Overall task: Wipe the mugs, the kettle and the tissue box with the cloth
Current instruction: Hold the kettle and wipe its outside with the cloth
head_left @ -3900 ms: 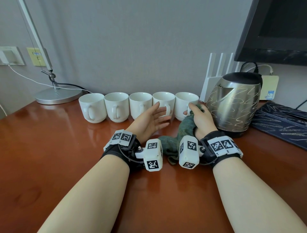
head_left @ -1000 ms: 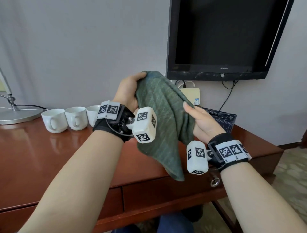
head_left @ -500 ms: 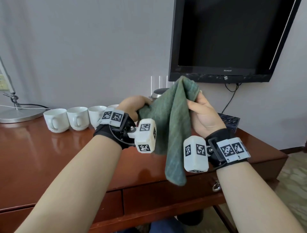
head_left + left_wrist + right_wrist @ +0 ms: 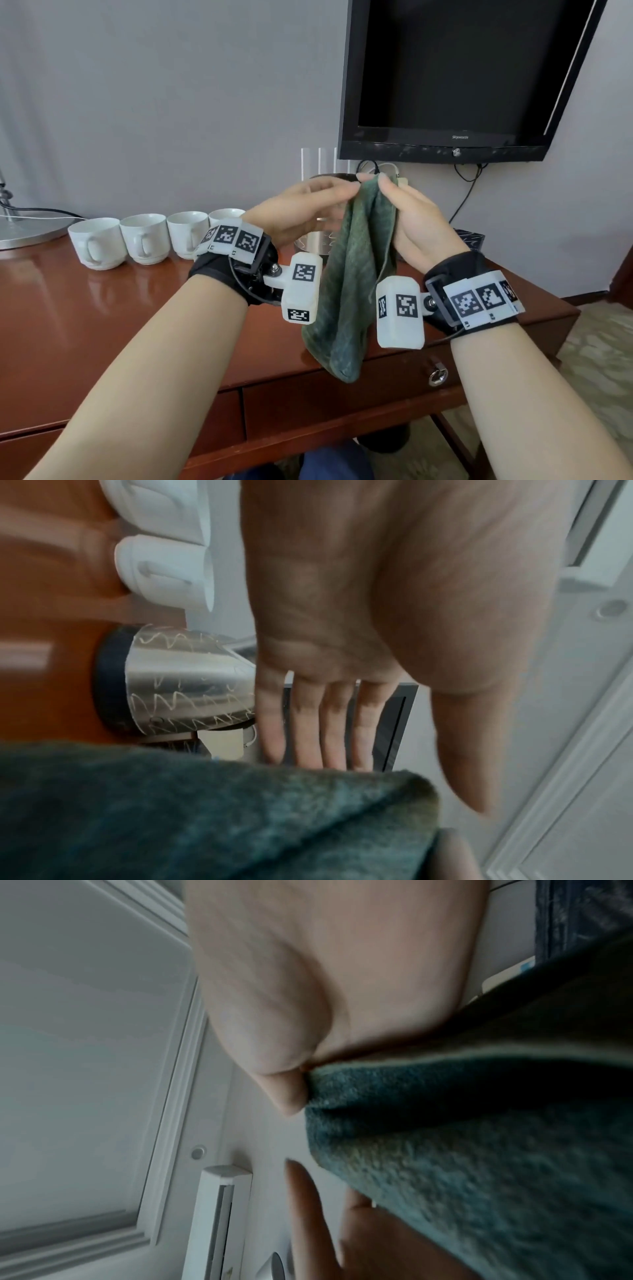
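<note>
A green cloth (image 4: 346,301) hangs folded in the air in front of the desk. My right hand (image 4: 385,186) pinches its top edge; the right wrist view shows the thumb pressed on the cloth (image 4: 479,1150). My left hand (image 4: 352,188) reaches to the same top corner with straight fingers (image 4: 308,723) lying against the cloth (image 4: 205,818). Several white mugs (image 4: 144,238) stand in a row at the back of the desk. The steel kettle (image 4: 185,680) stands right of them, mostly hidden behind my hands. A dark blue tissue box (image 4: 469,238) lies at the far right.
The brown desk (image 4: 85,325) has drawers with a ring pull (image 4: 437,375) in its front. A black TV (image 4: 445,68) hangs on the wall above the kettle. A lamp base (image 4: 20,233) sits at the back left. White router antennas (image 4: 318,161) stand behind the kettle.
The cloth has come off the desk into the air. In the last half second my left hand dropped its grip lower on the cloth and moved, fingers straight, to the top corner.
</note>
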`<action>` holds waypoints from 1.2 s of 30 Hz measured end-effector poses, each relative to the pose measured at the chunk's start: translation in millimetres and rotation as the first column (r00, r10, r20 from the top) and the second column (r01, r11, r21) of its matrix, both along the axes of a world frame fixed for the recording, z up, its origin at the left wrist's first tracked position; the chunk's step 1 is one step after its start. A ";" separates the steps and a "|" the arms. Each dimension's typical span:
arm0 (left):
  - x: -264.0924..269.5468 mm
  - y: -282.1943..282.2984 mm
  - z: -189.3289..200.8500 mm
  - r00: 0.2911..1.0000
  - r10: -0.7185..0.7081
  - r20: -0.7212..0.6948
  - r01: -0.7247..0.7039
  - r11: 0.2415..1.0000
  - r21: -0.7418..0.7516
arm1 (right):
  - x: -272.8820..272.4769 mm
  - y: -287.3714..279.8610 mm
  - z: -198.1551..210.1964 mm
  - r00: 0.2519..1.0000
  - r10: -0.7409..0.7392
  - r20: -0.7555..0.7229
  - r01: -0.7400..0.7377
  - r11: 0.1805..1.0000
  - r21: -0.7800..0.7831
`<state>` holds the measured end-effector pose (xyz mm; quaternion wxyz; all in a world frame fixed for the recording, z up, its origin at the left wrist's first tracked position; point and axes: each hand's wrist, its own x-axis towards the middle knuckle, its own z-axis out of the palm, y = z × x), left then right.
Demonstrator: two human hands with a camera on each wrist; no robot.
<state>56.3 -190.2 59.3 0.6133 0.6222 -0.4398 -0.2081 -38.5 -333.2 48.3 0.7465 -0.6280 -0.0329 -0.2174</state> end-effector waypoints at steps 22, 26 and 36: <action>15.7 -7.5 -5.4 0.962 0.238 -0.132 -0.257 0.955 -0.151 | -13.0 -16.1 -4.8 0.995 0.090 0.051 -0.093 0.994 0.053; 9.6 -16.2 -8.6 0.988 0.152 -0.038 -0.151 0.988 0.036 | -10.5 -13.2 -4.6 0.969 0.031 0.245 -0.043 0.998 0.042; 35.7 -37.9 -21.7 0.914 0.402 -0.055 -0.405 0.913 -0.044 | 1.3 -44.8 -37.4 0.989 -0.022 0.146 -0.011 0.975 0.223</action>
